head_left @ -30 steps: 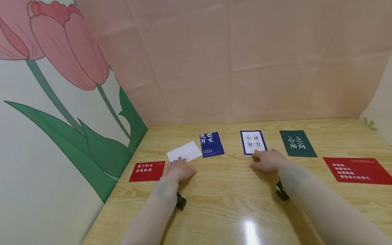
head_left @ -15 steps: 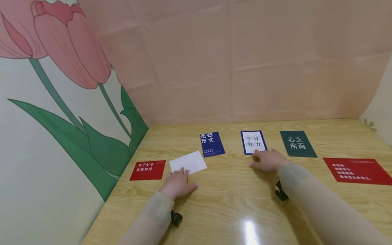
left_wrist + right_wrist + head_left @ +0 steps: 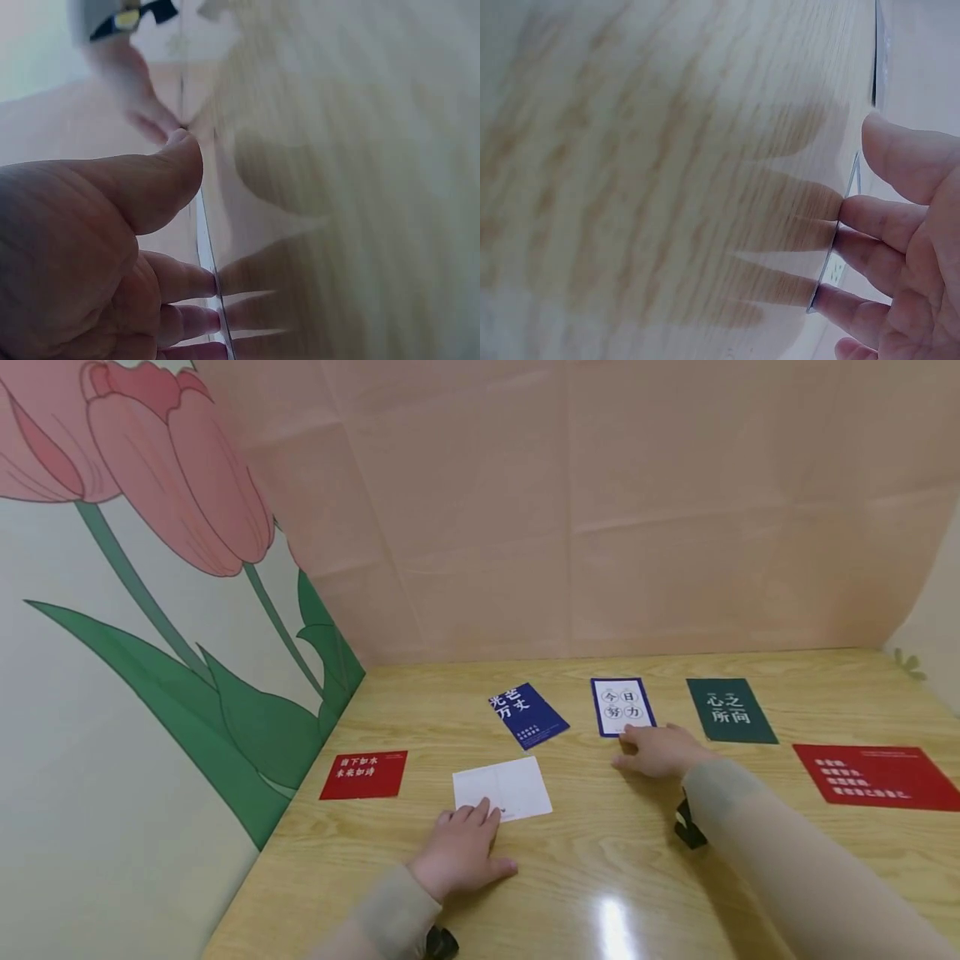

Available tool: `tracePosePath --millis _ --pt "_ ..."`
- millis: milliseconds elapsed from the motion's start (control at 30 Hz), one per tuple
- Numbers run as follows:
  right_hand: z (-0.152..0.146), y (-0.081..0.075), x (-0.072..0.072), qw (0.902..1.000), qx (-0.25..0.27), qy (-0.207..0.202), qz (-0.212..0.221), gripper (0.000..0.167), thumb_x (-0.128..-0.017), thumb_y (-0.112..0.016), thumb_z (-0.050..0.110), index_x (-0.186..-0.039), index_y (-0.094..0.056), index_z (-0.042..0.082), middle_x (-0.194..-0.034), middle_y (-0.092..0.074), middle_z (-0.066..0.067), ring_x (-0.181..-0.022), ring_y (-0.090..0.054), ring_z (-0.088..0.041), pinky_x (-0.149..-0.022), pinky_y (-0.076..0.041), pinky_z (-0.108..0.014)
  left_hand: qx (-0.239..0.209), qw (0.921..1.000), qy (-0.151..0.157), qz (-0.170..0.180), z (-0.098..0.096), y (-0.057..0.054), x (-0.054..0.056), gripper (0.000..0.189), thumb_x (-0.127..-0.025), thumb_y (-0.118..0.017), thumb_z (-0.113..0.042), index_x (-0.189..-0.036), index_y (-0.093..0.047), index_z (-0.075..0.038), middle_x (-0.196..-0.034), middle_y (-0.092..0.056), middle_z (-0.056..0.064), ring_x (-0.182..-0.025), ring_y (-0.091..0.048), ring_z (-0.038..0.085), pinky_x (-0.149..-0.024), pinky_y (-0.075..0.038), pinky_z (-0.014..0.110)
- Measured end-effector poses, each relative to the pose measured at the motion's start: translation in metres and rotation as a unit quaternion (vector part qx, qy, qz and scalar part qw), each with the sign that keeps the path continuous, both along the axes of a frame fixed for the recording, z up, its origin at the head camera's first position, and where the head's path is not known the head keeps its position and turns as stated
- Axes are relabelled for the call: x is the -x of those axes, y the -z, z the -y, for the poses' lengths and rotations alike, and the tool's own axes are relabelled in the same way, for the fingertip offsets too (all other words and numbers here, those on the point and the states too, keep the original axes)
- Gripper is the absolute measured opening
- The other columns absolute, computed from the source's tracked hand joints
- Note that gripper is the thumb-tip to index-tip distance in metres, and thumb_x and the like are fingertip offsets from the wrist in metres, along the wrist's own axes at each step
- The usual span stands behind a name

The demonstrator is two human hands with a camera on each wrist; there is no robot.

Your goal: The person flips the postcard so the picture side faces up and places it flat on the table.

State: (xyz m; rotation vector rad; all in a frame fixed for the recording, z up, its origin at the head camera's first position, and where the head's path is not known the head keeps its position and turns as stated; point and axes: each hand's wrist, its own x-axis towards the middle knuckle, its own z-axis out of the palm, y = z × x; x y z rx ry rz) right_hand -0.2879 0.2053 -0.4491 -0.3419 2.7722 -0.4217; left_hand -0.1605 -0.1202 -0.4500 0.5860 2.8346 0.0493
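In the head view, my left hand (image 3: 461, 852) rests its fingertips on the near edge of a white card (image 3: 517, 781) lying on the table. The left wrist view shows these fingers extended, with the thumb (image 3: 169, 180) held apart. My right hand (image 3: 660, 750) touches the near edge of a blue-bordered white card (image 3: 617, 693) with Chinese characters. In the right wrist view, its fingertips (image 3: 855, 214) press along that card's thin edge (image 3: 829, 259). Just beyond the white card lies a dark blue card (image 3: 532, 718), turned at an angle.
A small red card (image 3: 363, 775) lies on the left of the wooden table (image 3: 555, 877). To the right are a green card (image 3: 735, 714) and a larger red card (image 3: 877, 777). A pink sheet (image 3: 465, 527) hangs behind, and a tulip-painted wall (image 3: 150, 693) borders the left.
My left hand has slid the white card nearer and to the right, turning it straighter. The dark blue card's near end has swung right. My right hand has stayed put.
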Motion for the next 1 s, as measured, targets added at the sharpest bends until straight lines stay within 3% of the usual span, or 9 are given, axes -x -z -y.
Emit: tracePosePath --millis 233,467,700,1000 --pt "-0.001 0.0 0.001 0.9998 0.002 -0.009 -0.018 0.067 -0.092 -0.057 0.05 -0.14 -0.048 0.004 -0.147 -0.039 -0.022 -0.134 -0.031 -0.047 -0.108 -0.011 -0.065 0.005 0.9993 0.035 0.007 -0.014 0.0 -0.013 0.083 -0.087 -0.051 -0.067 -0.148 -0.038 -0.012 -0.154 -0.031 0.008 -0.138 -0.033 0.029 -0.109 -0.026 0.048" --pt "-0.001 0.002 0.002 0.9992 -0.013 -0.018 -0.033 0.067 -0.091 -0.058 0.052 -0.136 -0.053 0.003 -0.143 -0.043 -0.024 -0.13 -0.036 -0.049 -0.105 -0.023 -0.064 0.009 0.9977 0.067 0.001 -0.028 0.0 -0.019 0.084 -0.086 -0.049 -0.07 -0.149 -0.037 -0.016 -0.155 -0.03 0.004 -0.137 -0.033 0.025 -0.109 -0.026 0.046" --pt "-0.001 0.001 0.004 0.9992 0.032 -0.007 -0.022 0.063 -0.089 -0.063 0.048 -0.13 -0.057 0.0 -0.135 -0.049 -0.026 -0.123 -0.042 -0.048 -0.102 -0.03 -0.063 0.015 0.9943 0.106 -0.007 -0.045 -0.002 -0.023 0.081 -0.087 -0.047 -0.07 -0.148 -0.038 -0.018 -0.155 -0.03 0.0 -0.136 -0.033 0.022 -0.109 -0.028 0.042" --pt "-0.003 0.007 0.005 0.9973 0.062 -0.006 -0.039 0.06 -0.091 -0.063 0.044 -0.131 -0.055 0.0 -0.134 -0.048 -0.026 -0.124 -0.04 -0.047 -0.103 -0.027 -0.064 0.038 0.9886 0.142 -0.033 -0.063 0.001 -0.026 0.082 -0.086 -0.044 -0.073 -0.148 -0.037 -0.021 -0.154 -0.03 -0.002 -0.134 -0.034 0.018 -0.108 -0.03 0.038"
